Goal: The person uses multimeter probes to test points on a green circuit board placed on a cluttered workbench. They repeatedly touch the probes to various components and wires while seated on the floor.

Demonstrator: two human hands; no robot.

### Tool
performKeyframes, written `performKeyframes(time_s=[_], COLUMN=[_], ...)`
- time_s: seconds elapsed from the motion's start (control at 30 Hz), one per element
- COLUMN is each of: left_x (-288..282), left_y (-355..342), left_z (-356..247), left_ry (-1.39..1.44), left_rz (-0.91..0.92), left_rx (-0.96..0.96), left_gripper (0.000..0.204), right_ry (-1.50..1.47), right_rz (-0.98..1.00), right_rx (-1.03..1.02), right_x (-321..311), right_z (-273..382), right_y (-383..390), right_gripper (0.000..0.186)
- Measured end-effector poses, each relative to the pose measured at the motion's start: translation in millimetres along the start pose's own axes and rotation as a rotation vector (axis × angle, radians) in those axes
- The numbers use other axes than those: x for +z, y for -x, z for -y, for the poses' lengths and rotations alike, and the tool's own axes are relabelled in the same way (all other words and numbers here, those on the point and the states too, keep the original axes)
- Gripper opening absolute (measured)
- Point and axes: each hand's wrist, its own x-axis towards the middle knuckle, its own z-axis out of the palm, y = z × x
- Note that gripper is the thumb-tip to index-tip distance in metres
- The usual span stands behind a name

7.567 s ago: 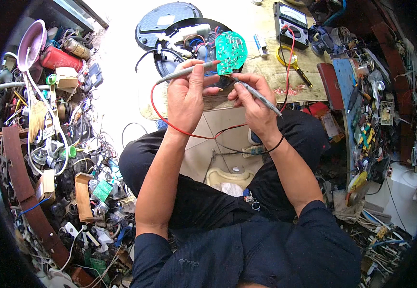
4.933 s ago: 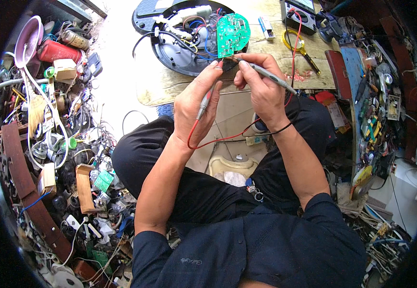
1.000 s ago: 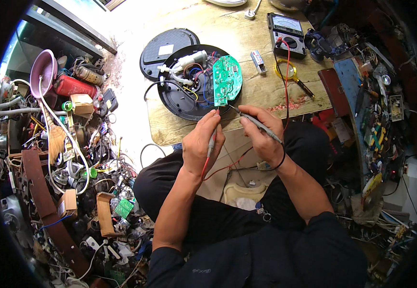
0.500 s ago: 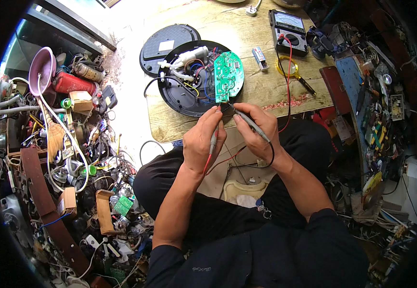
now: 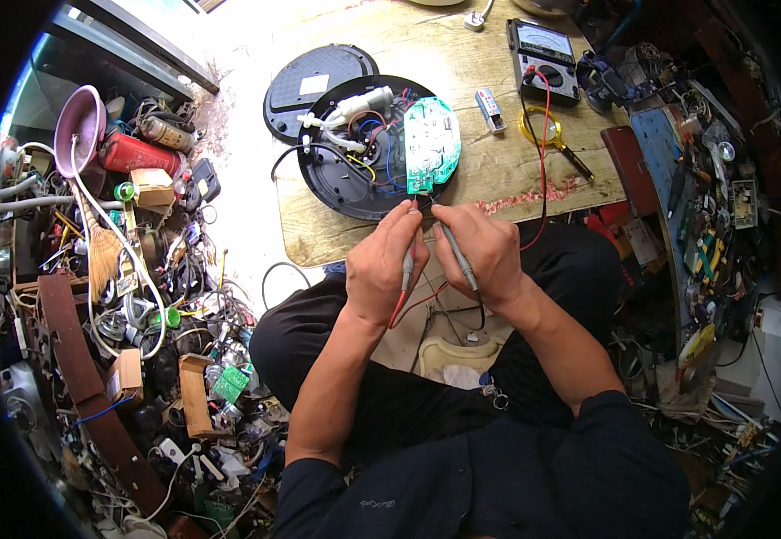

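My left hand (image 5: 381, 262) is closed around a grey test probe (image 5: 406, 269) with a red lead. A second grey probe (image 5: 458, 251), with a black lead, is gripped in my right hand (image 5: 485, 256). Both probe tips point at the lower edge of a green circuit board (image 5: 431, 148); whether they touch it I cannot tell. The board rests tilted on the right side of a round black housing (image 5: 326, 184), which holds wires and a white plastic fitting (image 5: 363, 103). A round black cover (image 5: 287, 108) lies behind the housing. The red lead runs to an analog multimeter (image 5: 545, 76) at the back right.
On the wooden table (image 5: 516, 162) lie a yellow magnifying glass (image 5: 547, 135), a small blue-and-white box (image 5: 489, 110) and a white plug (image 5: 474, 20). Piled parts, a purple basin (image 5: 79, 130) and a broom (image 5: 105, 260) crowd the left. Tools fill a bench (image 5: 664, 180) at right.
My right hand has turned and drawn slightly back, its probe now steeper and closer to the left one. The board's surface looks brighter and its tilt slightly different.
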Motion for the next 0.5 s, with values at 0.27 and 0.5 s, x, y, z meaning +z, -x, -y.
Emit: performKeyframes(time_s=[0.27,0.5], left_x=[-2.7,-4.1], left_y=[0.4,-0.3], left_z=[-2.8,-3.7], left_ry=[0.019,0.022], left_rz=[0.063,0.064], left_rx=[-0.044,-0.041], left_gripper=[0.034,0.035], right_ry=[0.104,0.117], right_rz=[0.059,0.069], right_rx=[-0.05,-0.062], right_x=[-2.3,-1.0], right_z=[3.6,3.4], right_y=[-1.7,-1.0], right_gripper=[0.036,0.039])
